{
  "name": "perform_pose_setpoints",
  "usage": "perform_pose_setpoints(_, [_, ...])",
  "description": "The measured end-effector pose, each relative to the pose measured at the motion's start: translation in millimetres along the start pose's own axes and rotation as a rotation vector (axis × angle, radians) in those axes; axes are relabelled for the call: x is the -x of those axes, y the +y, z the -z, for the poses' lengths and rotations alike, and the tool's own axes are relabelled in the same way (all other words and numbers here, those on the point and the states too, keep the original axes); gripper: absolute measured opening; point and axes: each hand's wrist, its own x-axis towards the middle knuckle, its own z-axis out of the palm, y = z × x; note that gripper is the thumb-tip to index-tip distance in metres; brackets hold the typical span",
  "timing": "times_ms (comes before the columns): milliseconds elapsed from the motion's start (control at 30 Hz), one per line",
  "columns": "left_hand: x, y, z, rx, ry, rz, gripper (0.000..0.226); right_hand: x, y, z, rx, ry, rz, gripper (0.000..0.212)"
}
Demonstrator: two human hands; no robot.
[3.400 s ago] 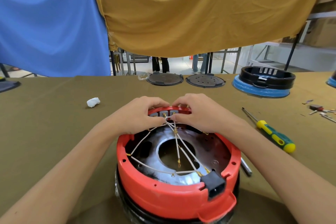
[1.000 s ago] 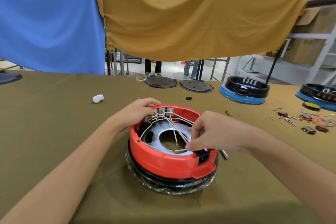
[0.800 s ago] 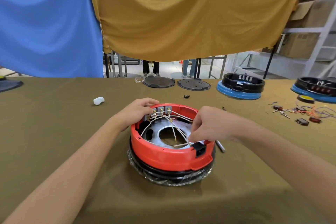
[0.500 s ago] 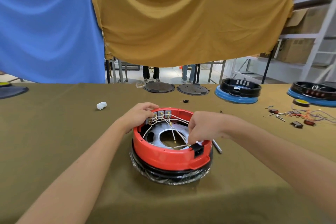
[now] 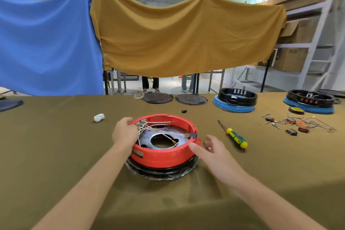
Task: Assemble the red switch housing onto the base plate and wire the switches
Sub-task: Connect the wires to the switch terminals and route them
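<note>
Plainly, the red switch housing [image 5: 164,153] sits on the base plate [image 5: 162,137] mid-bench, over a black plastic-wrapped ring, with white wires [image 5: 158,129] fanning from the switches [image 5: 141,123] at its far left rim. The left hand [image 5: 124,133] curls over that rim beside the switches, probably to steady the housing; whether its fingertips pinch a wire is hidden. The right hand [image 5: 210,152] hovers spread and empty just right of the housing, thumb near its wall, seemingly bound for the screwdriver [image 5: 234,135] lying near on the bench [image 5: 56,145]. Wire terminals are too small to judge as connected.
</note>
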Motion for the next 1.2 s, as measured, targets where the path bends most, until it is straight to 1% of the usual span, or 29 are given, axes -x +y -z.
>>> perform_pose_setpoints(33, [7,-1,0,-0.037,0.021,0.016,0.049,-3,3,-5,-0.079,-0.031,-0.003,0.056])
perform_pose_setpoints(67, [15,-1,1,-0.072,0.005,0.030,0.052,-9,4,-9,-0.137,-0.029,0.012,0.046])
perform_pose_setpoints(100, [23,-1,3,-0.078,-0.037,0.050,0.053,-17,4,-11,-0.182,0.004,0.034,0.039])
perform_pose_setpoints(133, [31,-1,6,-0.054,-0.099,0.077,0.050,-25,5,-11,-0.220,0.043,0.054,0.037])
perform_pose_setpoints(167, [38,-1,10,-0.013,-0.163,0.097,0.040,-35,6,-9,-0.251,0.076,0.057,0.043])
perform_pose_setpoints(200, [46,-1,16,0.013,-0.221,0.112,0.027,-45,7,-5,-0.274,0.103,0.051,0.056])
perform_pose_setpoints(233, [51,-2,23,0.002,-0.255,0.104,0.018,-55,7,0,-0.277,0.138,0.026,0.067])
perform_pose_setpoints(267, [54,-3,29,-0.026,-0.274,0.076,0.017,-63,8,6,-0.272,0.184,-0.003,0.069])
perform_pose_setpoints(300, [53,-7,33,-0.046,-0.282,0.047,0.020,-70,9,10,-0.279,0.240,-0.028,0.065])
perform_pose_setpoints(367, [48,-13,39,-0.061,-0.284,-0.001,0.040,-70,14,11,-0.307,0.340,-0.090,0.053])
perform_pose_setpoints(400, [45,-13,41,-0.048,-0.297,-0.012,0.050,-66,18,7,-0.289,0.360,-0.103,0.050])
perform_pose_setpoints(433, [41,-13,39,-0.014,-0.314,-0.010,0.056,-58,22,1,-0.255,0.355,-0.094,0.050])
perform_pose_setpoints(500, [30,-13,30,0.061,-0.369,0.007,0.061,-42,25,-11,-0.210,0.305,-0.055,0.046])
perform_pose_setpoints(567, [23,-11,17,0.172,-0.411,0.035,0.055,-39,23,-21,-0.223,0.273,0.004,0.036])
perform_pose_setpoints(633, [21,-10,5,0.222,-0.378,0.016,0.037,-49,20,-25,-0.224,0.254,0.025,0.030])
perform_pose_setpoints(733, [29,-15,-8,0.244,-0.215,0.017,0.015,-74,11,-13,-0.299,0.219,-0.008,0.027])
perform_pose_setpoints(767, [35,-19,-10,0.260,-0.191,0.014,0.011,-83,10,-5,-0.340,0.199,-0.017,0.028])
perform_pose_setpoints(833, [49,-29,-14,0.260,-0.205,-0.041,0.014,-94,9,6,-0.405,0.159,-0.053,0.030])
perform_pose_setpoints(867, [56,-31,-16,0.249,-0.220,-0.075,0.020,-97,9,7,-0.431,0.157,-0.065,0.029])
perform_pose_setpoints(933, [60,-32,-19,0.218,-0.238,-0.112,0.040,-99,10,1,-0.475,0.198,-0.057,0.028])
perform_pose_setpoints(967, [55,-31,-20,0.210,-0.240,-0.120,0.044,-97,10,-4,-0.489,0.229,-0.052,0.028])
perform_pose_setpoints(1033, [36,-27,-17,0.213,-0.257,-0.126,0.037,-87,15,-17,-0.434,0.311,-0.052,0.029])
perform_pose_setpoints(1100, [6,-23,-8,0.237,-0.253,-0.107,0.039,-69,20,-30,-0.302,0.350,-0.008,0.020])
perform_pose_setpoints(1133, [-8,-22,-1,0.240,-0.219,-0.085,0.038,-58,21,-35,-0.252,0.333,0.026,0.013])
perform_pose_setpoints(1200, [-26,-17,9,0.253,-0.144,-0.038,0.038,-43,17,-39,-0.196,0.260,0.079,0.012])
